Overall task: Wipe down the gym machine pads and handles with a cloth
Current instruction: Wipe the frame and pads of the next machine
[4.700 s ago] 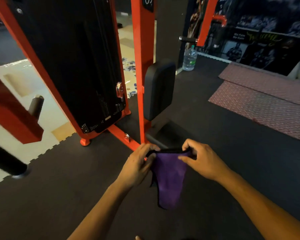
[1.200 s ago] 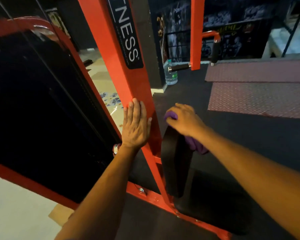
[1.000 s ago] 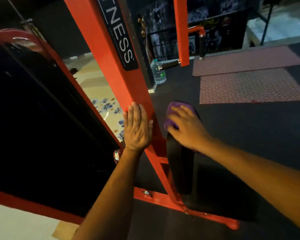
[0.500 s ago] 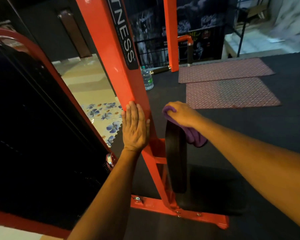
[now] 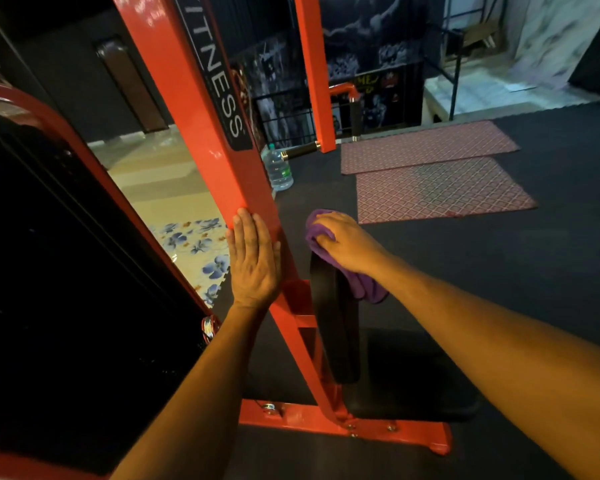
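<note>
A black upright back pad (image 5: 333, 320) is bolted to the red machine post (image 5: 229, 161), with a black seat pad (image 5: 409, 379) below it. My right hand (image 5: 350, 244) holds a purple cloth (image 5: 361, 285) bunched over the top edge of the back pad; part of the cloth hangs down the pad's right side. My left hand (image 5: 253, 261) rests flat on the red post, fingers straight and together. A red arm with black handles (image 5: 354, 116) stands farther back.
The black weight-stack guard (image 5: 66, 271) fills the left. A water bottle (image 5: 278, 168) stands on the floor behind the post. Two red patterned mats (image 5: 437, 188) lie on the dark rubber floor to the right. The red base foot (image 5: 343, 424) is below.
My hands first held the cloth low by the seat. Then my left hand went onto the post and my right pressed the cloth on the back pad's top, shifting slightly there.
</note>
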`<state>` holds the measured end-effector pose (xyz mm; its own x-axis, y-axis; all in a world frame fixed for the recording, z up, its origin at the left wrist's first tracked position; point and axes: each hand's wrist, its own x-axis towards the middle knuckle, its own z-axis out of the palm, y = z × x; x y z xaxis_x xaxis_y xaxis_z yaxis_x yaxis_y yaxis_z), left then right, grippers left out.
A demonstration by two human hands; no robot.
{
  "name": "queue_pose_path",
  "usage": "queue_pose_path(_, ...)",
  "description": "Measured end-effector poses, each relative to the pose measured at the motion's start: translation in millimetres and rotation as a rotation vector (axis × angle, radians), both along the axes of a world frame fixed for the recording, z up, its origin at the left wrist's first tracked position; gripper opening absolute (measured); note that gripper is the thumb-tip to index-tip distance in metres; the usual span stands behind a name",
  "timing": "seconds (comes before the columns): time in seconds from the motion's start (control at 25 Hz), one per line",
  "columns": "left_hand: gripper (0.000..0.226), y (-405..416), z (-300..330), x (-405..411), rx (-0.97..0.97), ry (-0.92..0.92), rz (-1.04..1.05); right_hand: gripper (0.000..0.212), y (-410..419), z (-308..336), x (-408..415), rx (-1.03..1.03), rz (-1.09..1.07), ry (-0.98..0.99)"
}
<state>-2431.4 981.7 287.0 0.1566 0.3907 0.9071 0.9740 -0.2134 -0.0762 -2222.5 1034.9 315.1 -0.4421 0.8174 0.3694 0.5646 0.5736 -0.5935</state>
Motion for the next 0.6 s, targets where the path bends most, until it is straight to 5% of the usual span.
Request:
queue_pose_path(0.16,0.064,-16,-16,-14,-0.096,0.034,-0.064,0.032,-69,-24,20,0.278,-0.113,0.244)
queue_pose_path(0.32,0.068,-21,-36,-22,-0.141,0.046,-0.074,0.032,-103,-77,17,0.743,0.062,-0.091)
queue_pose_path(0.48,0.065,-21,-38,-18,-0.168,-0.004,-0.098,0.032,-87,-108,11,0.896,0.018,-0.27)
queue_pose_path(0.6,0.062,-23,-51,-12,-0.171,-0.019,-0.054,0.04,-103,-163,37,1.022,0.251,-0.507)
